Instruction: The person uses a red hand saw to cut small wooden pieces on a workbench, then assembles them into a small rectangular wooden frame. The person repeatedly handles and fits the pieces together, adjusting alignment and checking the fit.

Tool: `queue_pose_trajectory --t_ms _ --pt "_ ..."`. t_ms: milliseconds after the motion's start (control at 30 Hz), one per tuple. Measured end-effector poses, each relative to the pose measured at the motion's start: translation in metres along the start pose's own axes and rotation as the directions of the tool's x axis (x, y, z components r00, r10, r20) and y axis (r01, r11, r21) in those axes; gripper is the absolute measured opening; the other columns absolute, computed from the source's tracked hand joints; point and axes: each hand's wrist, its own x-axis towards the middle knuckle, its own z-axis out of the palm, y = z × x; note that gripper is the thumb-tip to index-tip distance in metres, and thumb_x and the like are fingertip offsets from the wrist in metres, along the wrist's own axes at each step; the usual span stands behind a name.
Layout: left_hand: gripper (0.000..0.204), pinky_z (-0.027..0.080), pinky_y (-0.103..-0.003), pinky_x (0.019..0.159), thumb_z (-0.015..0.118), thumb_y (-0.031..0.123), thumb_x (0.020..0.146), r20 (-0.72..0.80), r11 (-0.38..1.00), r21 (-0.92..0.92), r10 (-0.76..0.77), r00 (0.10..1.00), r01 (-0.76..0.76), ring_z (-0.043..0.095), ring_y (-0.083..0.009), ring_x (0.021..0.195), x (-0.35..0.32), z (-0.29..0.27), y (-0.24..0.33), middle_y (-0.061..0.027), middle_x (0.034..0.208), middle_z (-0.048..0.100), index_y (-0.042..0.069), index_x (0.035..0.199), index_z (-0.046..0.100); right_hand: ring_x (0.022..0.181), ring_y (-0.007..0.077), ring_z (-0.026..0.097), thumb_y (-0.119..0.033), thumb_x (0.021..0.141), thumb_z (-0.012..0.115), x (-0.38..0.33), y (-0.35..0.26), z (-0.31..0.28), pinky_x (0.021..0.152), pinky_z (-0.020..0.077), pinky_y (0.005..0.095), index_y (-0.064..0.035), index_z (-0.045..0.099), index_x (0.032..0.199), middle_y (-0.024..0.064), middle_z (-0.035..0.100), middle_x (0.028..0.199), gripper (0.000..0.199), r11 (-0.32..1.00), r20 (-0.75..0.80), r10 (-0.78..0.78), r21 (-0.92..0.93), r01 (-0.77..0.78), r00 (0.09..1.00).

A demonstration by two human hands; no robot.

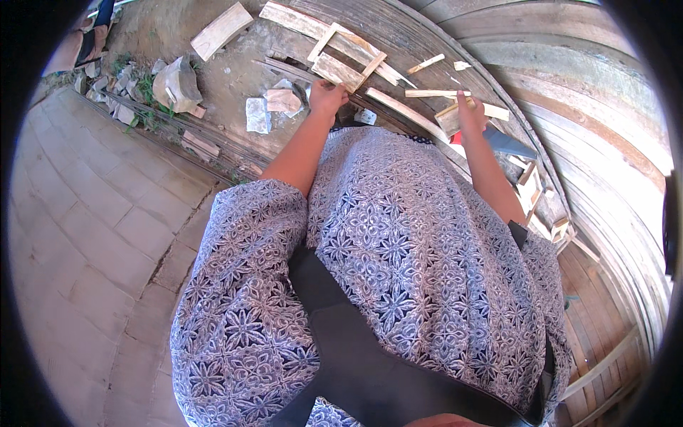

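Note:
My left hand is closed on the near end of a small rectangular wooden frame, with a short board across that end. The frame tilts up against long planks. Over to the right, my right hand has its fingers closed around a short wooden block. A thin light strip of wood lies just beyond those fingers. Below the right hand, a blue-grey blade-like sheet shows beside a bit of red; my wrist partly hides them.
A long plank lies at the back, beside a loose board. Pale stone pieces and a large rock are left. Small wooden frames stand by the curving plank wall. Paving covers the left.

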Motion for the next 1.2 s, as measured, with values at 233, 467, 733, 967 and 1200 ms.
queue_pose_trajectory --t_ms 233,467,733,967,1200 --pt "0.044 0.061 -0.033 0.069 0.071 0.003 0.089 -0.044 0.997 -0.009 0.070 0.997 -0.071 0.065 -0.0182 0.078 -0.006 0.011 0.002 -0.0119 0.099 0.060 -0.001 0.124 0.043 0.121 0.0315 0.056 -0.052 0.085 0.075 -0.008 0.015 0.021 0.101 0.0458 0.0405 -0.0025 0.057 0.133 0.0252 0.054 0.133 0.071 0.998 0.077 -0.057 0.017 0.056 0.995" --pt "0.045 0.060 -0.033 0.070 0.070 0.001 0.089 -0.053 0.991 -0.097 0.089 0.995 -0.094 0.065 -0.0163 0.078 -0.006 0.011 -0.001 -0.0088 0.093 0.062 0.000 0.126 0.044 0.112 0.0273 0.061 -0.047 0.086 0.076 -0.018 0.000 0.027 0.096 0.0478 0.0385 -0.0019 0.062 0.126 0.0197 0.063 0.121 0.062 0.977 0.193 -0.210 0.004 0.213 0.959" --pt "0.041 0.060 -0.032 0.069 0.070 0.000 0.089 -0.051 0.990 -0.119 0.076 0.996 -0.082 0.066 -0.0166 0.079 -0.007 0.011 0.003 -0.0087 0.095 0.064 0.000 0.124 0.048 0.100 0.0268 0.068 -0.060 0.084 0.069 -0.034 -0.079 0.046 0.089 0.0503 0.0377 -0.0048 0.073 0.107 0.0156 0.073 0.104 0.059 0.885 0.611 -0.311 -0.092 0.456 0.728" --pt "0.041 0.060 -0.032 0.069 0.069 0.000 0.089 -0.084 0.988 -0.117 0.090 0.992 -0.100 0.068 -0.0190 0.081 -0.016 0.015 0.006 -0.0101 0.097 0.065 -0.001 0.124 0.048 0.111 0.0318 0.066 -0.044 0.083 0.065 -0.049 -0.158 0.114 0.095 0.0510 0.0407 -0.0166 0.072 0.119 0.0149 0.069 0.121 0.046 0.564 0.685 -0.487 -0.228 0.794 0.542" --pt "0.037 0.062 -0.034 0.072 0.068 0.001 0.089 -0.083 0.977 -0.192 0.077 0.994 -0.092 0.070 -0.0208 0.082 -0.030 0.022 0.017 -0.0112 0.098 0.066 0.000 0.120 0.048 0.100 0.0296 0.070 -0.037 0.081 0.062 -0.059 -0.185 0.118 0.088 0.0554 0.0421 -0.0220 0.078 0.106 0.0125 0.073 0.108 0.033 0.614 0.720 -0.365 -0.292 0.734 0.591"
